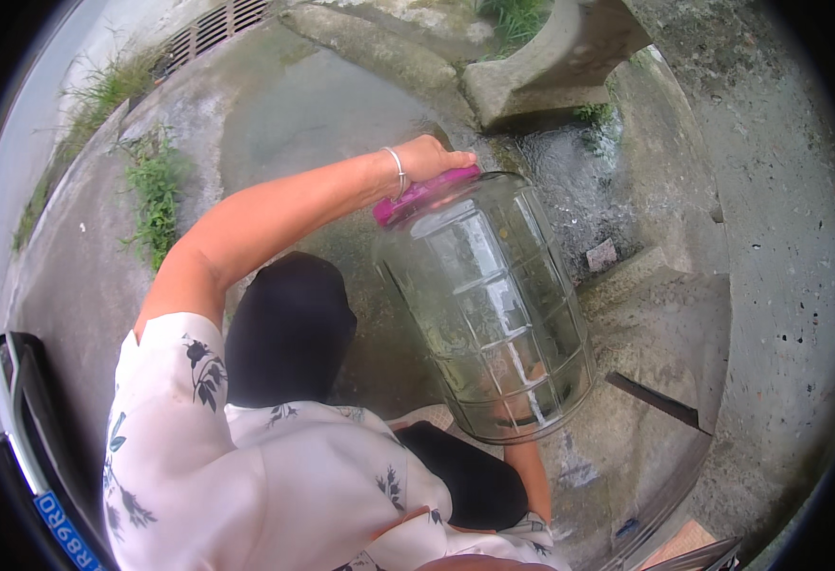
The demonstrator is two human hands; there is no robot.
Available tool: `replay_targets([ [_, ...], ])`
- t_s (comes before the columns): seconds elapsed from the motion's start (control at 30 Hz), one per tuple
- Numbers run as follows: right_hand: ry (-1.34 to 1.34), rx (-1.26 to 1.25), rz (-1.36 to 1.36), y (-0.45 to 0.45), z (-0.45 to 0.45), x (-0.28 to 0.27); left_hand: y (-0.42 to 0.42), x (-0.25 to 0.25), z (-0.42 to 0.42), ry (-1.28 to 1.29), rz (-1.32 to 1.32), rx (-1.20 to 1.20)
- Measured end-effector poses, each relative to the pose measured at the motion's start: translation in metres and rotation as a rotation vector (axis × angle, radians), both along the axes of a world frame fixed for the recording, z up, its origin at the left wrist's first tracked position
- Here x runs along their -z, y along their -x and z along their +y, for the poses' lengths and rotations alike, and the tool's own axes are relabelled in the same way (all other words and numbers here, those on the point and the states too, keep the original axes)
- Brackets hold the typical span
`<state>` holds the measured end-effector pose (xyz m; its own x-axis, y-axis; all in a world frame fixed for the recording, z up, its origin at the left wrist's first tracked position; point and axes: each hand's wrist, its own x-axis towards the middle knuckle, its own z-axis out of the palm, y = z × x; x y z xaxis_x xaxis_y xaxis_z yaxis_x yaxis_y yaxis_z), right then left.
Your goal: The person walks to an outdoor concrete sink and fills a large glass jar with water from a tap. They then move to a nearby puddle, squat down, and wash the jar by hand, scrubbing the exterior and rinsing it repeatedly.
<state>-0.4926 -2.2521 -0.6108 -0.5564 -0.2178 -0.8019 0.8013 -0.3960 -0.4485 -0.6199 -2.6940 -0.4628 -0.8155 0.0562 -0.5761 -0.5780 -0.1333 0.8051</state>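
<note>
A large clear glass jar with a moulded grid pattern is tilted in front of me, its mouth end towards the upper left. My left hand, with a silver bangle on the wrist, grips the magenta plastic rim or lid at that end. Through the glass, my right hand shows blurred behind the lower part of the jar, holding it near the base. Its fingers are hard to make out. Whether liquid is inside the jar cannot be told.
Wet concrete ground lies beyond. A curved concrete block stands upper right, near shallow water. A dark serrated strip lies at the right. Weeds and a metal drain grate are at left; a vehicle's edge is lower left.
</note>
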Motion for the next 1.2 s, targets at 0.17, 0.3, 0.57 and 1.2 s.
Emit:
replay_targets([
  [0.17,-0.044,-0.034,0.027,0.021,0.001,-0.023,0.000,0.100,-0.032,-0.088,-0.079,-0.097],
  [0.3,0.064,-0.004,-0.024,0.046,0.000,-0.037,0.006,0.169,-0.045,-0.095,-0.103,-0.167],
  [0.57,-0.433,0.023,-0.007,0.102,-0.068,-0.098,0.020,0.192,-0.073,-0.292,-0.090,-0.206],
  [1.2,-0.640,-0.453,0.936,0.205,-0.311,-0.250,-0.037,0.210,-0.129,0.317,0.926,0.000],
])
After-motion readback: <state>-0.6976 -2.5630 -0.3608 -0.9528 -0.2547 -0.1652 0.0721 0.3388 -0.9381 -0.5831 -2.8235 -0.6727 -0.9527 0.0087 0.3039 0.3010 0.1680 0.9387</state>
